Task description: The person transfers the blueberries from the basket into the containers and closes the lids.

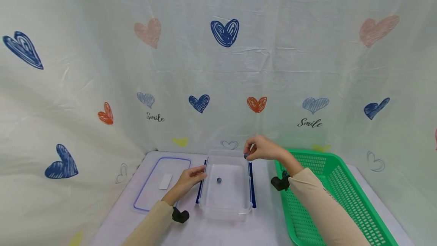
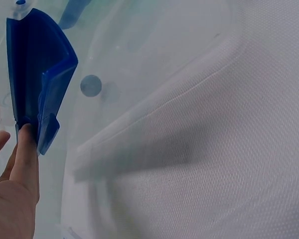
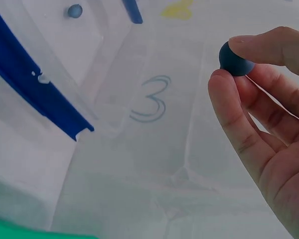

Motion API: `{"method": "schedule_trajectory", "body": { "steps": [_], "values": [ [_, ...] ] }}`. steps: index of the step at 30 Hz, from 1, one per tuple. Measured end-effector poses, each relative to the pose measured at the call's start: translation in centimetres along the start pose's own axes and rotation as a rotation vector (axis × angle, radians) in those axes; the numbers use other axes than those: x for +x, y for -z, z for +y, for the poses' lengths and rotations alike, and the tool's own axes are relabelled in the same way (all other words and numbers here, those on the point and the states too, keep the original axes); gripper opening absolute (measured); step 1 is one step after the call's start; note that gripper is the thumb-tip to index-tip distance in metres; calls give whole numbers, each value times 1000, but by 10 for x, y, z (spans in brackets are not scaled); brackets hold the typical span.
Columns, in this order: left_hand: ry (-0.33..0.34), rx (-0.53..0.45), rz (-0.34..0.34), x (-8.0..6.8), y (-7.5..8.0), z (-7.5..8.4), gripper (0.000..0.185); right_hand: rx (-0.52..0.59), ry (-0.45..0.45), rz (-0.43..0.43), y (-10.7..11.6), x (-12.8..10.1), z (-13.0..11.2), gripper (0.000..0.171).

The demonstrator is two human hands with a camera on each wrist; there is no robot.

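1. R hand point(image 1: 262, 149) pinches a dk blue ball point(image 3: 234, 60) btwn thumb & fingertips, gap only ball-wide.
2. In head view, held ball shows at far R corner of clear box point(image 1: 229, 194); ht. above rim can't be told.
3. 2nd ball point(image 1: 219, 180) lies on box floor, L of ctr, nearer the person than the held one.
4. L hand is nearer 2nd ball: L hand point(image 1: 191, 177) fingers approx. straight, touching blue latch point(image 2: 52, 82), nothing gripped.
5. Balls round, no long axis; box's runs away from person.

Black cursive "Smile" point(image 1: 310, 123) printed twice on white hanging sheet point(image 1: 290, 67), each below light-blue heart point(image 1: 315, 105)
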State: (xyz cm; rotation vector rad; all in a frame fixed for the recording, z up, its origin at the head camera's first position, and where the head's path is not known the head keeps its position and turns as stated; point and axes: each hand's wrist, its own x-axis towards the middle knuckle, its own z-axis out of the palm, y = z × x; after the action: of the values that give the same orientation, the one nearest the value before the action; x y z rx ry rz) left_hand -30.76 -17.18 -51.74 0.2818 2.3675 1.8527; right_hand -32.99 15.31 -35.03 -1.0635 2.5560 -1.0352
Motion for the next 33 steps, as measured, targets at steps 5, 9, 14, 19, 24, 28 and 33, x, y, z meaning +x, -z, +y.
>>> {"method": "schedule_trajectory", "body": {
  "steps": [5,9,14,19,24,28,33],
  "values": [
    [-15,4,-5,-1,0,1,55,26,20,-14,-10,10,1,9],
    [-23,-2,-9,-1,0,1,56,48,45,-22,-17,17,1,9],
    [-25,-10,-15,-1,1,0,55,75,41,-24,-25,25,0,9],
    [-23,-5,-15,-1,1,-1,56,91,38,-12,-33,32,4,10],
    [-26,-7,-24,-1,1,-1,60,113,22,-3,-37,35,11,10],
    [-32,-2,-28,-1,2,-1,62,126,18,2,-40,36,16,11],
    [-24,-2,-25,-2,2,-1,62,143,16,1,-42,37,19,11]
  ]
}}
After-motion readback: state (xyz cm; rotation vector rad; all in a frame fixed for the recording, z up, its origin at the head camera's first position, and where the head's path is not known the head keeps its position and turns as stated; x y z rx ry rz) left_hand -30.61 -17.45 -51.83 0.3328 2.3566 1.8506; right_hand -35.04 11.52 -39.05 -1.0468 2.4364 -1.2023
